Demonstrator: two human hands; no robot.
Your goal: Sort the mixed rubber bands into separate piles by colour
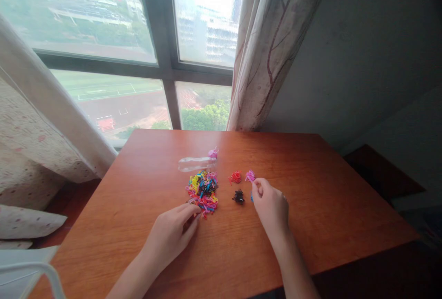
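Observation:
A mixed heap of small coloured rubber bands [203,188] lies mid-table. At its near left edge is my left hand [176,227], thumb and forefinger brought together against the bands; what is between them is too small to make out. Further right, my right hand [271,204] is closed in a pinch at the edge of a small purple pile of bands [250,175], a purple rubber band at its fingertips. Beside that sit a red pile [235,177] and a black pile [238,197]. Some blue bands [252,198] are partly hidden behind my right hand.
Behind the heap, a clear plastic bottle-shaped container [195,164] lies on its side, with a pink-purple piece [213,153] at its right end. The brown wooden table [138,179] meets a window and curtains [265,50]. A white curved object [44,269] stands at lower left.

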